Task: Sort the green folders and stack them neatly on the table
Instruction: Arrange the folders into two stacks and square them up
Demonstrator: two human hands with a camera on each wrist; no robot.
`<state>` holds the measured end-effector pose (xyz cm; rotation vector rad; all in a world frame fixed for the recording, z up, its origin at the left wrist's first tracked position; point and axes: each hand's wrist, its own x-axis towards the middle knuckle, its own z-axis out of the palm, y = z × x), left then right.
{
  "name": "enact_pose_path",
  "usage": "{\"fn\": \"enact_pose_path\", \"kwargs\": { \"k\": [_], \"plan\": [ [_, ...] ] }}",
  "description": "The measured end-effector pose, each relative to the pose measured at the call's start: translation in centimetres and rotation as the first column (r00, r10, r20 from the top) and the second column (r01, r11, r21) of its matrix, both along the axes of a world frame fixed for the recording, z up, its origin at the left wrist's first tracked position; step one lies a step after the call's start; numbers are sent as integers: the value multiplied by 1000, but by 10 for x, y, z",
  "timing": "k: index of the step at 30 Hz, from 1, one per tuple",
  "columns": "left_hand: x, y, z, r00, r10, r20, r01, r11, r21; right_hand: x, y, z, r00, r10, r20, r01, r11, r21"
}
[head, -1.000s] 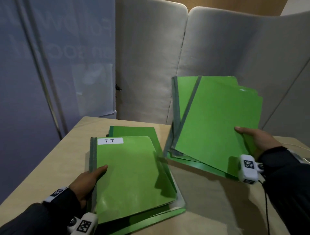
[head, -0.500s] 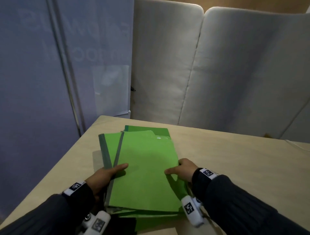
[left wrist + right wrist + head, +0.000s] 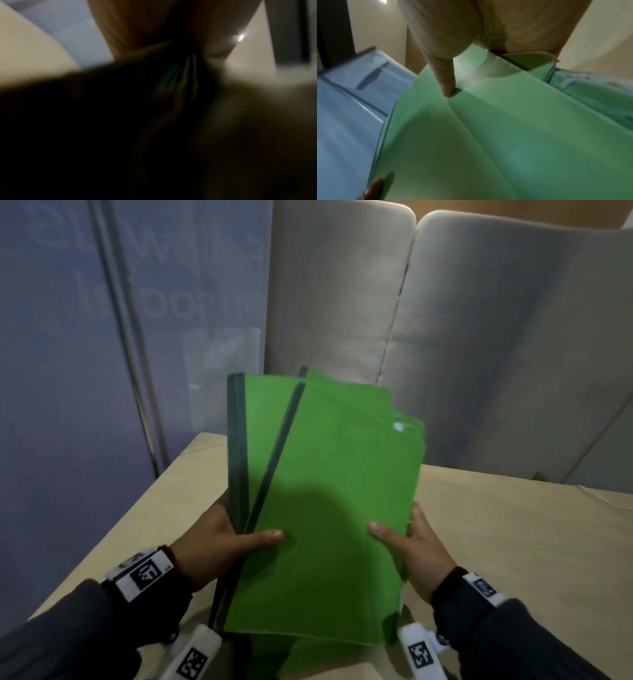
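A bundle of green folders (image 3: 329, 494) with dark green spines is tilted up off the light wooden table (image 3: 513, 535), its far end raised. The folders are fanned out of line, the top one skewed to the right. My left hand (image 3: 222, 539) grips the spine side, thumb across the top cover. My right hand (image 3: 411, 539) grips the right edge, thumb on top and fingers underneath. The right wrist view shows my thumb (image 3: 447, 81) pressing the green folder cover (image 3: 488, 135). The left wrist view is dark and blurred, with folder edges (image 3: 185, 70) between my fingers.
Grey-beige padded panels (image 3: 479, 337) rise behind the table. A bluish translucent partition (image 3: 102, 354) with a metal pole stands at the left. A thin white cable (image 3: 609, 498) lies at the table's far right.
One second ago the folders lay in two groups, one under each hand. The right group came onto the left pile, and both hands have now lifted the whole bundle off the table.
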<state>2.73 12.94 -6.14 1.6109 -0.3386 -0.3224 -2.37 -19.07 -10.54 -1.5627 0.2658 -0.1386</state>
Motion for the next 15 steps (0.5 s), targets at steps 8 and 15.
{"fn": "enact_pose_path", "kwargs": {
  "k": [8, 15],
  "plan": [
    [5, -91, 58, 951, -144, 275, 59, 953, 296, -62, -60, 65, 897, -228, 378, 267, 962, -53],
    [8, -206, 47, 959, -230, 165, 200, 963, 179, -109, -121, 49, 797, -409, 444, 506, 854, -121]
  ]
}}
